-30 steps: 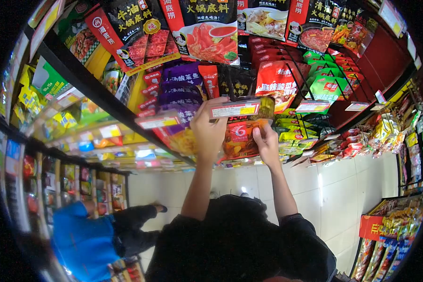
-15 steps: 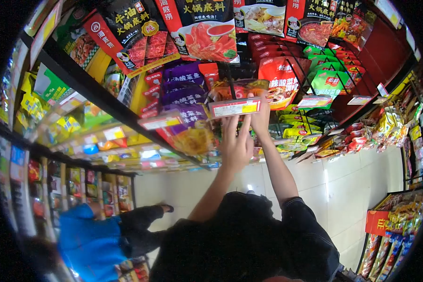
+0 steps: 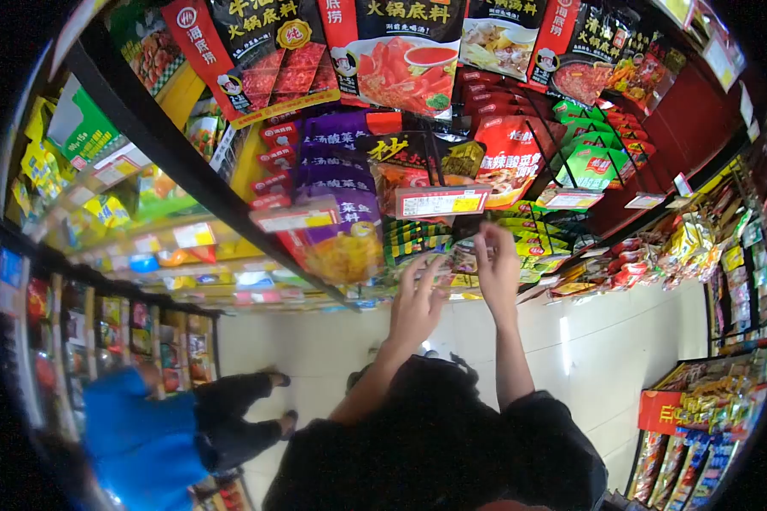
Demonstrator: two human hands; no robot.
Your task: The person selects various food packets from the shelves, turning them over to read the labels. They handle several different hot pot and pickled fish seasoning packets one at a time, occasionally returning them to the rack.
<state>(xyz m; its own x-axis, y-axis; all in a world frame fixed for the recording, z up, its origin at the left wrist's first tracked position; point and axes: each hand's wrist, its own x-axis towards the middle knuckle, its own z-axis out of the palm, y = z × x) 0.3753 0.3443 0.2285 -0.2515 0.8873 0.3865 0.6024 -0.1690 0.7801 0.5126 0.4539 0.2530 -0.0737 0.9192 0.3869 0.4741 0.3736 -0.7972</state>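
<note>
My left hand (image 3: 418, 298) is off the shelf, fingers apart and a little bent, holding nothing. Beside it, my right hand (image 3: 498, 268) is raised with its fingers stretched toward the rack, just below a price tag (image 3: 441, 202). Behind that tag hangs a black seasoning packet (image 3: 392, 152) with a large yellow character and a food picture. To its left hang purple pickled-cabbage fish seasoning pouches (image 3: 339, 183); to its right, a red and white pouch (image 3: 507, 157). Green-striped packets (image 3: 413, 238) show in the row beneath, above my left fingertips.
Hotpot base packets (image 3: 400, 60) line the row above. Green pouches (image 3: 590, 162) hang further right. A person in a blue top (image 3: 141, 430) is at the lower left by another shelf. A snack display (image 3: 694, 426) stands at the lower right on the tiled floor (image 3: 588, 358).
Both my hands have drawn back and down from the price tag and the packet behind it. They are further apart now. The packet hangs in plain view.
</note>
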